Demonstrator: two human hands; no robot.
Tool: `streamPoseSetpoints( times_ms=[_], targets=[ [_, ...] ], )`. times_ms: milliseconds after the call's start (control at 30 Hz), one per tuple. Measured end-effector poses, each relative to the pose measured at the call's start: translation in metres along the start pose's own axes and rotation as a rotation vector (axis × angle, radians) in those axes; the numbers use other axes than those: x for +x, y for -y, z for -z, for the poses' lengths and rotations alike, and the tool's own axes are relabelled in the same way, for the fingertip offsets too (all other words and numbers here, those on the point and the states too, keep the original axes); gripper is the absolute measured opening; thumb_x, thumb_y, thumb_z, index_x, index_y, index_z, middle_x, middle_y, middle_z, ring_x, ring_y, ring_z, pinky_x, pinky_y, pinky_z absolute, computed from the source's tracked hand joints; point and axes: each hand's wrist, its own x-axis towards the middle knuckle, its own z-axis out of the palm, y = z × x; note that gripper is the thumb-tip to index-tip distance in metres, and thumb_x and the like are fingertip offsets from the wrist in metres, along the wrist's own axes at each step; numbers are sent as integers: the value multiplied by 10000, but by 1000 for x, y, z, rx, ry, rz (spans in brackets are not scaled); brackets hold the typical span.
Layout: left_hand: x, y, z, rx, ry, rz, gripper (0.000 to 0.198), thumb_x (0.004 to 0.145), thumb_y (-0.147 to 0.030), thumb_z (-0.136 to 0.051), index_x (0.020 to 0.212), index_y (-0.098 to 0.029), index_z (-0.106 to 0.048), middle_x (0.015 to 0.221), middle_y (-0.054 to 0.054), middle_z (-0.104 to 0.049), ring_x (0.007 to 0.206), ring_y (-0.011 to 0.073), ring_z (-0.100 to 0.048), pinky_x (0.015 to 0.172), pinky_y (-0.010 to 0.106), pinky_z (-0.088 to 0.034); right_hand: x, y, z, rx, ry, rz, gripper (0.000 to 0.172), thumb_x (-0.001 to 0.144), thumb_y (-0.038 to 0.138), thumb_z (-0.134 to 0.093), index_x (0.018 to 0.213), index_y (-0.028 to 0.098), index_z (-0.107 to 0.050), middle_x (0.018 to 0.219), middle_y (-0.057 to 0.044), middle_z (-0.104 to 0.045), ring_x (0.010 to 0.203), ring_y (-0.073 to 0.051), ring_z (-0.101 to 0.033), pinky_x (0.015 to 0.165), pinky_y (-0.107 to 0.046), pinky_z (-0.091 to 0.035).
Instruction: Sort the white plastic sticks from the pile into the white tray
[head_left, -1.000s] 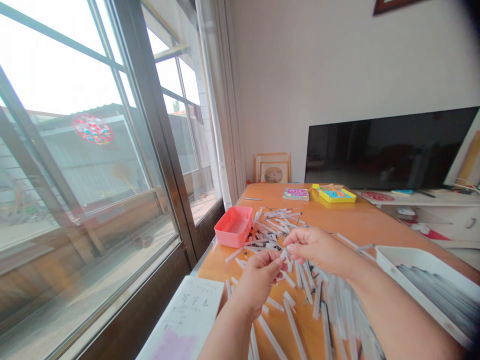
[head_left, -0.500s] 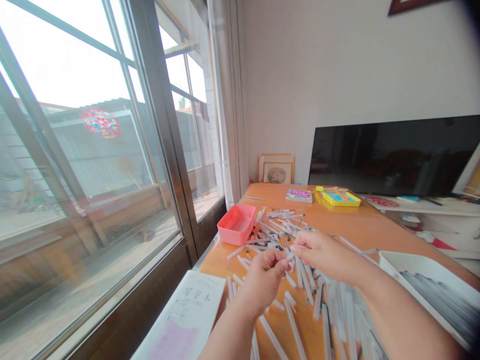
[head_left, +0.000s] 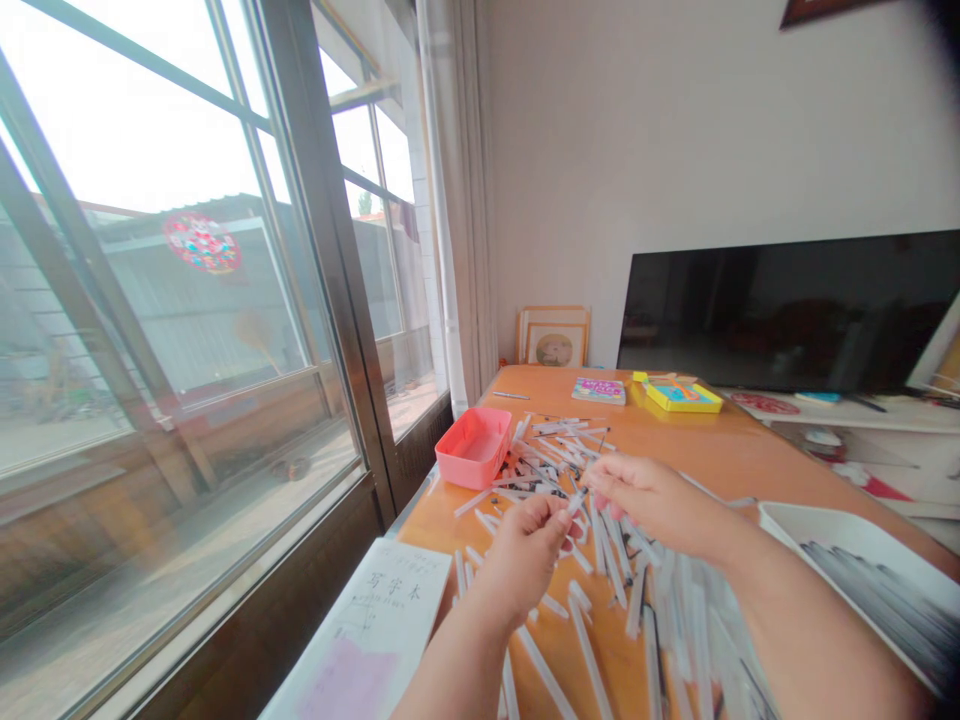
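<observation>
Right hand (head_left: 637,492) shifts slightly, fingers straighter.
Left hand (head_left: 525,555) pinches a tube (head_left: 576,503) above the table (head_left: 742,455); right fingertips nearly close at its end (grip unclear).

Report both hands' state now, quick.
Left hand: closed, pinching a small translucent piece.
Right hand: fingertips at that piece's far end; whether gripping cannot be told.

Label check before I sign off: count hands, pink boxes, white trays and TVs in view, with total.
Left hand and right hand: 2
Pink box: 1
White tray: 1
TV: 1
Total: 5
</observation>
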Motion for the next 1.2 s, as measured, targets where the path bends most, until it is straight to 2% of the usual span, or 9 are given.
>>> streamPoseSetpoints(
  times_ms=[100,300,467,567,767,900,1033,1133,1200],
  targets=[
    [-2,-2,0,-13,32,-9,352,884,-493,-606,856,-149,-675,819,64,-663,684,140,-504,673,272,-369,-2,0,2,24,61,34,312,927,462,-531,893,180,-660,731,11,-604,678,-134,-534,618,-239,-412],
    [-2,1,-1,-7,61,-12,346,902,-475,-590,891,-143,-685,834,75,-669,680,135,-497,662,271,-363,-3,2,-1,-95,40,51,262,940,398,-507,796,191,-578,700,32,-558,673,-129,-497,620,-242,-383],
    [-1,3,-1,62,-5,-97,294,871,-453,-641,851,-163,-677,800,50,-642,709,155,-519,695,280,-397,-3,10,-3,-290,-33,72,277,940,386,-484,735,201,-503,693,33,-542,679,-134,-493,600,-243,-337],
    [-2,1,-2,165,-56,-162,230,881,-397,-631,875,-175,-691,753,28,-616,698,159,-513,677,276,-391,0,7,-9,-351,-69,66,329,960,413,-434,708,205,-472,675,29,-538,660,-137,-492,579,-248,-314],
    [-5,-2,-4,389,-162,-310,183,914,-324,-577,921,-207,-717,809,41,-656,778,185,-552,728,283,-394,8,-7,-17,-291,-97,56,395,957,480,-423,679,203,-471,628,34,-496,621,-134,-457,563,-247,-314],
    [-2,0,-3,207,-70,-178,223,900,-393,-606,878,-190,-696,777,38,-648,725,170,-552,694,279,-402,6,-2,-11,-129,-85,41,448,963,541,-408,707,195,-532,638,30,-515,615,-133,-467,572,-251,-358],
    [-2,0,-4,-24,-2,-60,319,890,-476,-617,870,-164,-677,815,60,-671,695,150,-551,702,286,-419,1,4,-2,20,-38,1,459,952,577,-430,939,186,-669,761,-15,-647,666,-155,-551,586,-259,-417],
    [-3,-1,-5,-144,22,-26,357,875,-506,-636,888,-152,-684,829,72,-677,696,145,-551,702,287,-412,0,6,0,92,-1,34,447,938,563,-474,1024,184,-695,874,-40,-693,740,-168,-588,609,-258,-433],
    [-3,-2,-4,-220,-5,-27,358,863,-509,-655,919,-157,-688,865,78,-686,744,155,-570,728,293,-411,1,6,-3,93,-1,38,435,940,555,-471,992,187,-699,875,-33,-694,739,-164,-588,611,-257,-426]
  ],
)
